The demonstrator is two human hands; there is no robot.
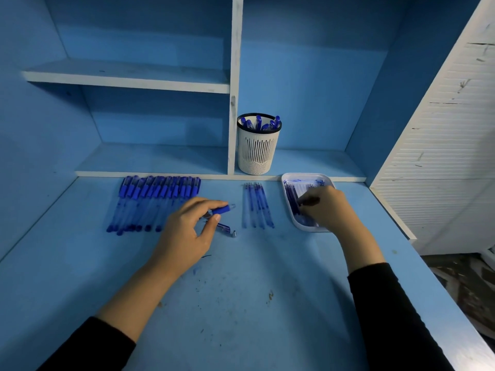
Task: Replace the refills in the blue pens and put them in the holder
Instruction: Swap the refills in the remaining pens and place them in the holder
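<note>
left hand pinching blue pen near desk middle, right hand in white tray at right edge — fingers curled, seemingly pinching a refill

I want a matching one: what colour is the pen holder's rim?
The rim of the pen holder is black, over a white slotted wall; head view.

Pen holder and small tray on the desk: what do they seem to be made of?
The pen holder looks like moulded white plastic with a matte finish: even vertical slots, a finely perforated base band, a black rim. The tray seems thin white plastic, slightly glossy: rounded corners, a soft sheen on its rim. Neither is certain from looks alone.
</note>
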